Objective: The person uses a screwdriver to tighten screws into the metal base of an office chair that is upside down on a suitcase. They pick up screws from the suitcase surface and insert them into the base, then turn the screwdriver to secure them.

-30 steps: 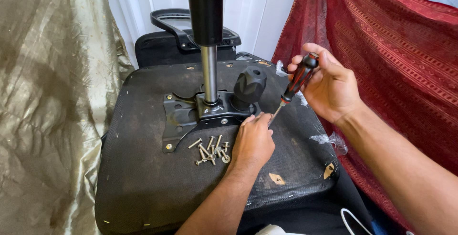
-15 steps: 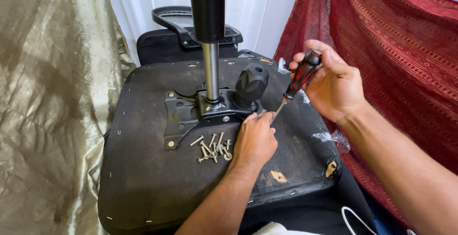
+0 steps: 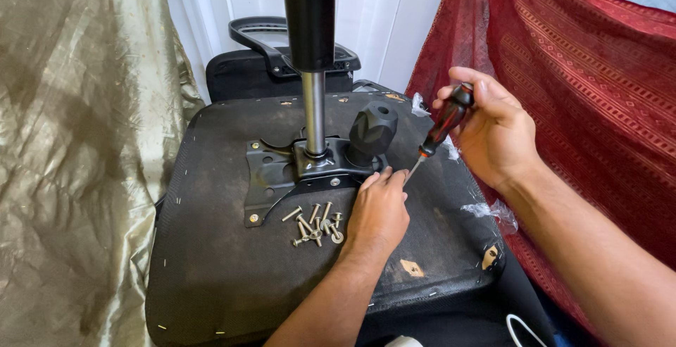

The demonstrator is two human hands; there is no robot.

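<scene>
An upturned office chair seat (image 3: 211, 276) lies before me, black underside up. A black metal mounting plate (image 3: 271, 174) with a gas cylinder (image 3: 310, 30) and a black knob (image 3: 371, 132) is fixed at its middle. My right hand (image 3: 493, 132) grips a screwdriver (image 3: 442, 125) with a red and black handle, its tip angled down toward the plate's right edge. My left hand (image 3: 379, 210) rests on the seat beside the plate, fingertips at the screwdriver's tip. Several loose bolts and washers (image 3: 315, 224) lie just left of that hand.
A black armrest and chair back (image 3: 271, 48) sit behind the seat. Olive shiny cloth (image 3: 77, 157) hangs at the left, red patterned cloth (image 3: 584, 86) at the right, white curtain (image 3: 387, 16) behind. A white cable (image 3: 521, 329) lies at the bottom right.
Both hands hold nearly the same pose; the view has shifted slightly. The screwdriver stays angled at the plate's right edge.
</scene>
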